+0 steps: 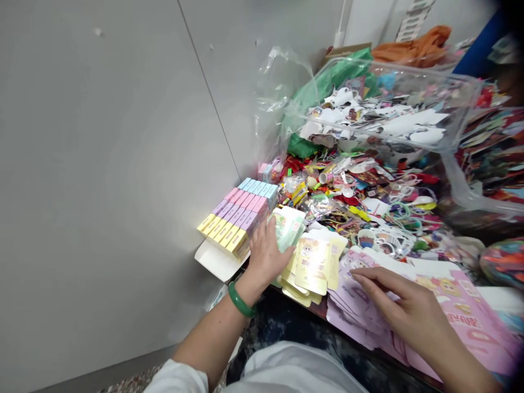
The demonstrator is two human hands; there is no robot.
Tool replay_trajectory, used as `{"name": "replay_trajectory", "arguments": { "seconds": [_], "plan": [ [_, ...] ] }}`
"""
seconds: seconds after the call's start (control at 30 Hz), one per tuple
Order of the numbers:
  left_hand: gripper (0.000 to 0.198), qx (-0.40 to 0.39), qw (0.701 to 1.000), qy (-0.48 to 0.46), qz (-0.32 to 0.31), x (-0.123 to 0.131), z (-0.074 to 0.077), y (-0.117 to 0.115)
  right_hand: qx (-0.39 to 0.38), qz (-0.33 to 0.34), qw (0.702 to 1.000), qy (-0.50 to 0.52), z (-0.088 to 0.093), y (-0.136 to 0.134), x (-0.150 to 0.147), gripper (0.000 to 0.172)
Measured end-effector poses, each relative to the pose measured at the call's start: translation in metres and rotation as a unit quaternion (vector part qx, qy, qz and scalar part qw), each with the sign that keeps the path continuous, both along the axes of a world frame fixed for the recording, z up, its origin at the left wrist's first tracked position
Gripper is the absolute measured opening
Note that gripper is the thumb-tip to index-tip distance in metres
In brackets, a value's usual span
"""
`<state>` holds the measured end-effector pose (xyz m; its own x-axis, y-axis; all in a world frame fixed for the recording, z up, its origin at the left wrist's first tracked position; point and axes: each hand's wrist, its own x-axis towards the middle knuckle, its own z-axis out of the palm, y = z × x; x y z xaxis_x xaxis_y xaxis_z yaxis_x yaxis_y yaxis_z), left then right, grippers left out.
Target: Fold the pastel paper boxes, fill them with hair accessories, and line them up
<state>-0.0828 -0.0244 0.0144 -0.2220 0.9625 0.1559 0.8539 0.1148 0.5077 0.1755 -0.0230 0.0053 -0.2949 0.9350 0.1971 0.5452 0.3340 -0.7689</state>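
Because the left hand (266, 256) sits close against the rows of pastel boxes (237, 215), a careless push could topple those narrow boxes, which stand in tight yellow, lilac, pink and blue ranks on a white card tray (216, 261) at the edge of the surface. Its fingers (282, 252) are curved and lie against a pale green packet (289, 229) at centre frame; whether they grip it, I cannot tell. The right hand (403, 305) is open, its fingertips (356, 275) spread over a fanned stack of lilac packets (352, 311) at lower right, so a sideways drag could slide that loose stack off the near edge. Cream-yellow sachets (313, 267) lie overlapping between the hands, easily mixed with either neighbour. A pink printed sheet (462, 322) extends toward the right edge. Farther up, a jumbled heap of small trinkets and wrappers (347, 191) crowds the space, and a clear plastic tub (393, 103) of cut paper pieces bulks in the way at upper right, beside a green bag (323, 93). A grey wall (114, 164) closes off the left.
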Motion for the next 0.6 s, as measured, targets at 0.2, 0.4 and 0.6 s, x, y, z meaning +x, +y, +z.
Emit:
{"name": "replay_trajectory", "arguments": {
  "seconds": [0.2,0.4,0.6],
  "plan": [
    [0.085,0.18,0.977,0.022,-0.114,0.054,0.016,-0.018,-0.137,-0.09,0.949,0.268,0.033,0.008,-0.034,0.034],
    [0.078,0.007,0.882,-0.432,-0.188,0.072,0.022,-0.005,-0.08,-0.17,0.897,0.401,0.032,0.012,-0.013,0.027],
    [0.072,-0.304,0.643,-0.601,-0.365,0.096,0.021,0.03,-0.106,-0.136,0.88,0.444,0.044,0.002,0.005,0.04]
  ]
}}
